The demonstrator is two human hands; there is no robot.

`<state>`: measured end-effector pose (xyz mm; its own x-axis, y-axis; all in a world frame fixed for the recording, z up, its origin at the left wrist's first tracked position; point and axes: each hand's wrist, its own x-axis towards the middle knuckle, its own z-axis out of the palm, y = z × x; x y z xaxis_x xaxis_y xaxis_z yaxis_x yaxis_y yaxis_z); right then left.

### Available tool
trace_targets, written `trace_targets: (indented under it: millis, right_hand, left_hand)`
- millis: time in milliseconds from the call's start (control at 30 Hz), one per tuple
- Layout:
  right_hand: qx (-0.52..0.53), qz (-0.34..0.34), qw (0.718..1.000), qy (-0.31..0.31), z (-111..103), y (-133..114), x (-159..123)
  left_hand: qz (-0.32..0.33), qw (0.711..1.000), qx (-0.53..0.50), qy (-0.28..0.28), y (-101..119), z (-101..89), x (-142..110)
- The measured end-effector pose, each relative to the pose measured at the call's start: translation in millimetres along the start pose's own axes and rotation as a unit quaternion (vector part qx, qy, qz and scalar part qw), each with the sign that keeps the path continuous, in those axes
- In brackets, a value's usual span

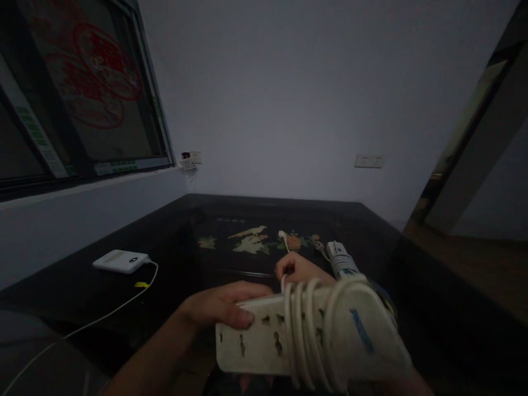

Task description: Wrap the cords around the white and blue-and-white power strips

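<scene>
A white power strip [259,344] fills the lower middle of the view, held above the near edge of the dark table. My left hand [225,302] grips its left end, thumb on the socket face. Several loops of white cord [307,335] are wound round the strip's middle, and a blue mark shows on its right part. Behind the strip, my right hand [303,268] is closed with fingers pinched round the cord. From these fingers a short length runs up to a white plug [282,235]; whether the plug touches the table I cannot tell.
On the table [173,231], a second power strip [340,258] wrapped in cord lies beyond the right hand. A white power bank [121,261] with a cable sits at left, near a yellow scrap [141,285]. Wall sockets [368,160] and a window [91,88] are farther off.
</scene>
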<state>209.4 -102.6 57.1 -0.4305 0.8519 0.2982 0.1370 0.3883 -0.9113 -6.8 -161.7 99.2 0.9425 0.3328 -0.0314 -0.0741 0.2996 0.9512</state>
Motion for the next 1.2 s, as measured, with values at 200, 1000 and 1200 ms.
trace_targets:
  millis: [200, 1000, 1200]
  right_hand:
    - [-0.108, 0.019, 0.964, -0.243, -28.9, -24.8, 37.9]
    - [-0.139, -0.028, 0.987, 0.078, 41.2, -3.4, 33.4]
    - [-0.025, -0.028, 0.99, 0.139, 54.7, -1.1, 21.1]
  left_hand:
    - [-0.071, 0.905, 0.415, 0.053, 13.3, -14.5, -7.7]
    - [0.001, 0.802, 0.445, 0.399, -41.2, -78.1, -23.6]
    - [0.05, 0.795, 0.404, 0.449, -41.6, -79.9, -17.8]
